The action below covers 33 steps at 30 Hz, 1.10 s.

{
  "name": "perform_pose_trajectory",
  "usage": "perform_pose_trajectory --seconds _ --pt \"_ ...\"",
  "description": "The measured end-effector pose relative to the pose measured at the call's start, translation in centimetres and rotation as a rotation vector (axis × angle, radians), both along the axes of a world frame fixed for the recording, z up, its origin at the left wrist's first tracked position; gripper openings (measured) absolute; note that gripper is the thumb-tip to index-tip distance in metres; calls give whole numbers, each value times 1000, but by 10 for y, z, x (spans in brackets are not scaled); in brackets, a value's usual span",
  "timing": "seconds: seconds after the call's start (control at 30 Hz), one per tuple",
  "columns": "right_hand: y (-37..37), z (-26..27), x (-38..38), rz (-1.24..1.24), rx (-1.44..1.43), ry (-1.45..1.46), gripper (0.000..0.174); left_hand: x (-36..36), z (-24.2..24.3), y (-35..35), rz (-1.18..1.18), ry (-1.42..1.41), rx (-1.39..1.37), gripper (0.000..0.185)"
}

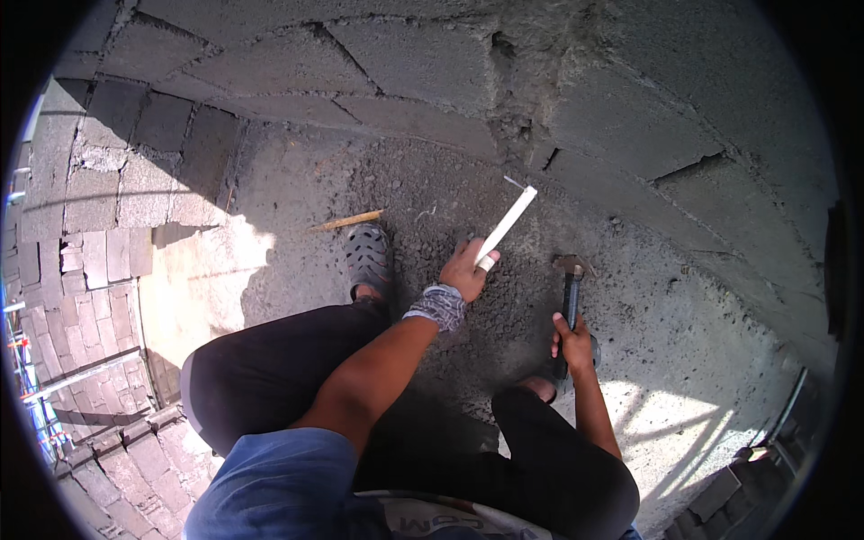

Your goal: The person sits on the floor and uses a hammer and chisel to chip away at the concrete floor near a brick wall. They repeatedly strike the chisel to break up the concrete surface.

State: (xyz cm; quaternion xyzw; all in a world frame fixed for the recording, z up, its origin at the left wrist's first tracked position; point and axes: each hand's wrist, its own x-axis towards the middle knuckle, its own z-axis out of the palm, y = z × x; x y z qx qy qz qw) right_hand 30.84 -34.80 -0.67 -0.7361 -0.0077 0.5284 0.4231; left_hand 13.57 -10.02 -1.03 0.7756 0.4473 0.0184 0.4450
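My left hand [467, 271], with a patterned cloth band around the wrist, grips the lower end of a pale, straight strip [507, 226], its material unclear. The strip slants up and right towards the foot of the block wall, and a thin light piece sticks out by its far end. In my right hand [574, 345] is a claw hammer [572, 297], held by its dark handle with the metal head pointing away from me. The hammer head is above the floor, to the right of the strip, and touches neither the strip nor the wall.
A concrete block wall [418, 64] with open joints and a rough broken vertical channel [523, 101] rises ahead. Loose rubble [432, 182] covers the floor between my feet. A wooden stick [347, 220] lies by my left clog [368, 260]. More blockwork [94, 175] stands at left.
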Motion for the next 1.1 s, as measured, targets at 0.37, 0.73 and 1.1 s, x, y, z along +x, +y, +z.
perform_pose_trajectory --seconds 0.37,0.73,1.1 --pt "4 4 1 107 -136 -113 46 -11 5 15 66 -46 43 40" --pt "13 8 5 447 -153 -454 65 15 -17 62 -45 29 178 45" --pt "84 62 67 591 22 -631 67 10 -36 100 -103 28 267 36"
